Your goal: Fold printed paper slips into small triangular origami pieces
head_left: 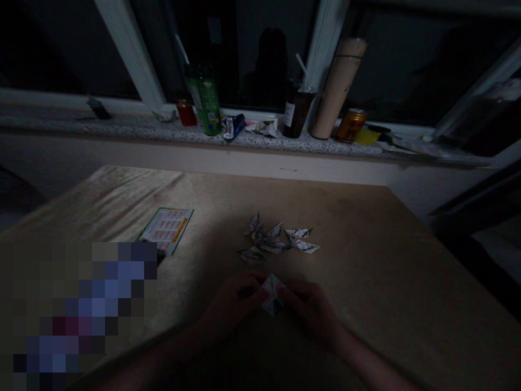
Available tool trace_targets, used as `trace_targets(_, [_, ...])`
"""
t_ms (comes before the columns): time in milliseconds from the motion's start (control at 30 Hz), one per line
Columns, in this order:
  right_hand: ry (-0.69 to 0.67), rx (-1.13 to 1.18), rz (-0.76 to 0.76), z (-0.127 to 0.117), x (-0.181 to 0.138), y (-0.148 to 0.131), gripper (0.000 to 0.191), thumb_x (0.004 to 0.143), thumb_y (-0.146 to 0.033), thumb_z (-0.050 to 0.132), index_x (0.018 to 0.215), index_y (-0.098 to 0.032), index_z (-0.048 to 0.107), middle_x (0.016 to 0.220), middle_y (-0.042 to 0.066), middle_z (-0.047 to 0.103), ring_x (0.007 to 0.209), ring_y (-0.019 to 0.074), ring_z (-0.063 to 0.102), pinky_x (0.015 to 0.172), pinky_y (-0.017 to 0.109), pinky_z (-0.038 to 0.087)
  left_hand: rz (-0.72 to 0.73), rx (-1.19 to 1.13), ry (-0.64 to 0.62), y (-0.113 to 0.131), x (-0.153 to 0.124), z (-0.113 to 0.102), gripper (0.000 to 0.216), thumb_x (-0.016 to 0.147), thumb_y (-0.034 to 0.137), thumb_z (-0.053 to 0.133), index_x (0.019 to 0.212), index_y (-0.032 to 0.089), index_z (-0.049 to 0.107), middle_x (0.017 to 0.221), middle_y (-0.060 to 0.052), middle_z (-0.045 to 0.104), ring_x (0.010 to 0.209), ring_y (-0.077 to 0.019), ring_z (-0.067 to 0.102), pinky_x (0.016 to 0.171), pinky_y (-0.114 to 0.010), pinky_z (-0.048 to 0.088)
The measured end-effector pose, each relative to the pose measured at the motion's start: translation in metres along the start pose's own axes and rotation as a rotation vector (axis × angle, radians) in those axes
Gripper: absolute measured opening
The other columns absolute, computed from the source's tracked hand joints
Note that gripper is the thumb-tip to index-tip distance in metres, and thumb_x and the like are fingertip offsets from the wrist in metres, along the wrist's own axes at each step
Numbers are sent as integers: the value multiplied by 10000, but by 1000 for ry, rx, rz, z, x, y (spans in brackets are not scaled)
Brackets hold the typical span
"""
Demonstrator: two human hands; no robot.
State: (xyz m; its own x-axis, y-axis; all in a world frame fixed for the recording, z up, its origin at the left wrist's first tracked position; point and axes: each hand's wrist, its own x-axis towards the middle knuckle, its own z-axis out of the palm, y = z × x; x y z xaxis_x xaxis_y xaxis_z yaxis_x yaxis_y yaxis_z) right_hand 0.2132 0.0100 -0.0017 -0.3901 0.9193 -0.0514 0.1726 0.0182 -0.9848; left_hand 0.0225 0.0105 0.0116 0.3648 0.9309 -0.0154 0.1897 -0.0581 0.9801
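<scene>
A small folded piece of printed paper (272, 297), roughly diamond-shaped, is held between my two hands near the front of the table. My left hand (241, 296) pinches its left side with thumb and fingers. On the opposite side my right hand (306, 304) grips it the same way. Just beyond the hands lie several folded paper shapes with pointed ends, one group (264, 236) in the middle and another folded paper shape (302, 239) to its right. Dim light hides the finer folds.
A printed card (169, 228) lies on the brown table (354, 233) at left, beside a pixelated area. Along the stone windowsill (142, 130) stand a green container (207, 100), a red jar (186, 113), a dark drink cup (297, 114), a tall pink flask (340, 89) and an orange can (350, 126).
</scene>
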Motion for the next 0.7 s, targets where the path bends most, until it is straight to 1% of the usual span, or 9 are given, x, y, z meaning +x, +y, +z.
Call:
trace_targets(167, [56,13,-4,3,1,-1,365,839,-455,510,695,-145,637,655,13,563,598,130,479,545,216,375,18,35,27,-3,1,1,241,849,292,542,682,171,668,908,-44,644,844,-182,601,769,-263,453])
trace_targets(300, [31,-11,17,7,1,-2,345,805,-470,546,697,-151,622,632,-4,517,585,125,445,526,215,350,46,79,16,-7,-1,3,218,846,289,553,700,183,675,948,-38,627,867,-176,588,790,-261,450])
trace_targets(433, [7,7,12,7,0,2,352,814,-457,536,643,-152,576,598,-21,452,558,110,390,504,209,317,89,108,-10,-6,-3,5,200,851,249,540,704,173,651,940,-43,603,873,-172,578,796,-256,440])
trace_targets(567, [-21,17,-5,3,0,5,349,825,-455,524,657,-151,558,598,-24,437,554,105,372,504,213,303,131,157,-46,-2,-3,5,202,884,224,468,776,170,630,938,-50,573,882,-174,555,800,-258,432])
trace_targets(700, [-11,-44,-17,4,0,5,376,844,-476,486,653,-158,543,590,-32,430,557,107,378,505,212,310,173,200,-70,-3,-2,6,221,901,245,447,761,176,604,911,-40,540,859,-163,534,782,-240,426])
